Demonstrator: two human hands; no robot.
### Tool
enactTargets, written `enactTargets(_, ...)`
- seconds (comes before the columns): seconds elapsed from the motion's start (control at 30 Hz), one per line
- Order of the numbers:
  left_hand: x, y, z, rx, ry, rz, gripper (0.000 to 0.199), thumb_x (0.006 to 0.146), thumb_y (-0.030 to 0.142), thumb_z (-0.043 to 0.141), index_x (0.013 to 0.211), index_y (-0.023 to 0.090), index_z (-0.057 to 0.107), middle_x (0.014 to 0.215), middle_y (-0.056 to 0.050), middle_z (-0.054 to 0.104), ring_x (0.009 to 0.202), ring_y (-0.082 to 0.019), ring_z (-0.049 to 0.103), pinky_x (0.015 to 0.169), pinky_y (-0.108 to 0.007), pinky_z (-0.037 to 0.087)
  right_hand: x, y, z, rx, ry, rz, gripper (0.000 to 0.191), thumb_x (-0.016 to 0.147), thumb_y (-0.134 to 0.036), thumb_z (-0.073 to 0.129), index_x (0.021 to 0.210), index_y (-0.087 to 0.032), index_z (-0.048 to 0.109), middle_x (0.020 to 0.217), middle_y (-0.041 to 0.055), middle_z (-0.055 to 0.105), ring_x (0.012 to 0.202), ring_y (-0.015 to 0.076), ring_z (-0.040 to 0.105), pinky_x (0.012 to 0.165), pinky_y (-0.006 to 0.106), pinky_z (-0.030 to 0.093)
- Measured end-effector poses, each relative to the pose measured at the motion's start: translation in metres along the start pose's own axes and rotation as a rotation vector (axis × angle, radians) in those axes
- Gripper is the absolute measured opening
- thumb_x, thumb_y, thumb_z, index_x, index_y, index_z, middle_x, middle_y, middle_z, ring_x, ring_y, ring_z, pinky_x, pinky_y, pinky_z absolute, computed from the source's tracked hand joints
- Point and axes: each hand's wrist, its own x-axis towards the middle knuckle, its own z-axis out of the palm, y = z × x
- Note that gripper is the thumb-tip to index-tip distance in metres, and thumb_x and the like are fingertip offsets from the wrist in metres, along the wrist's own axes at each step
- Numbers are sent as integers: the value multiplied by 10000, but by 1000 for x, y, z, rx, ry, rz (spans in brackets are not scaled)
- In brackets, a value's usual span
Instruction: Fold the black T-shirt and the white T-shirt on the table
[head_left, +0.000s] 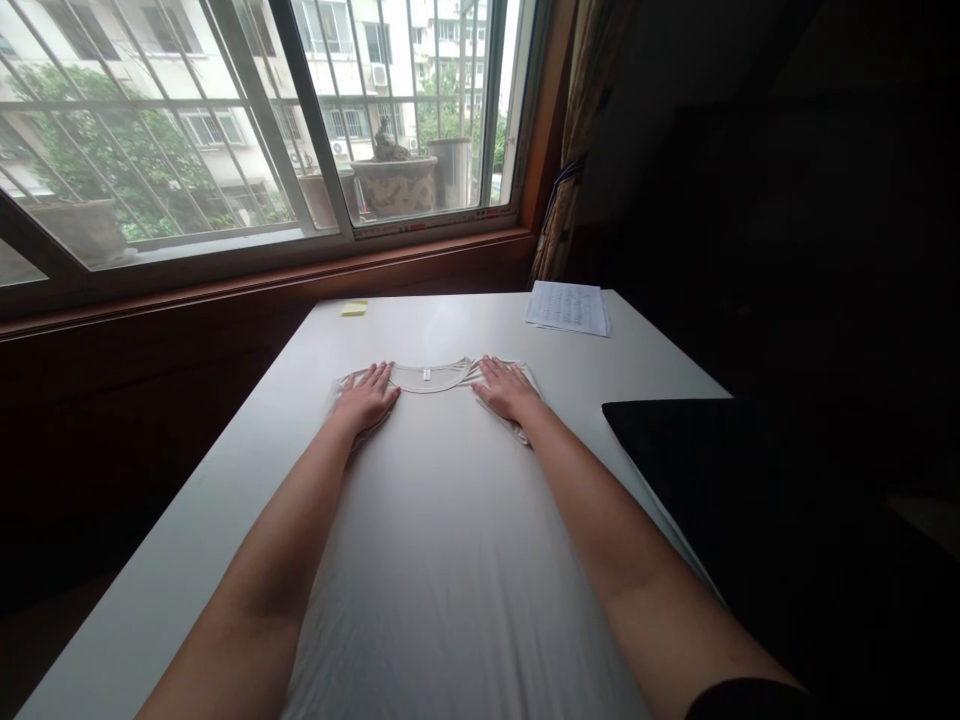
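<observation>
The pale shirt lies on the desk, its length running from collar toward the person, while left grip and right grip, equally near the collar, rest fully flat upon its shoulders, grasping nothing.

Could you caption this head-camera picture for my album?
Left hand and right hand rest flat on a pale shirt spread across a white table.

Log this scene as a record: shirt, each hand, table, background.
Shirt: pale, spread lengthwise on the table, neckline at the far end
Left hand: palm down on the shirt, left of the neckline
Right hand: palm down on the shirt, right of the neckline
Table: white; yellow notes far left, papers far right
Background: barred window
</observation>
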Motion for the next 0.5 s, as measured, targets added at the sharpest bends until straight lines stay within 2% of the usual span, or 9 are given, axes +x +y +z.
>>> enactTargets(0.5, 5, -1, 0, -5, 9, 0, 714, 1035, 583, 128, 1646, 215, 100, 1708, -34, 128, 1581, -226, 101, 1255, -537, 134, 7, 2, -2, -6, -11, -1, 766, 1022, -596, 170, 1653, -164, 128, 1718, 47, 53, 1580, 205, 51, 1268, 455, 36)
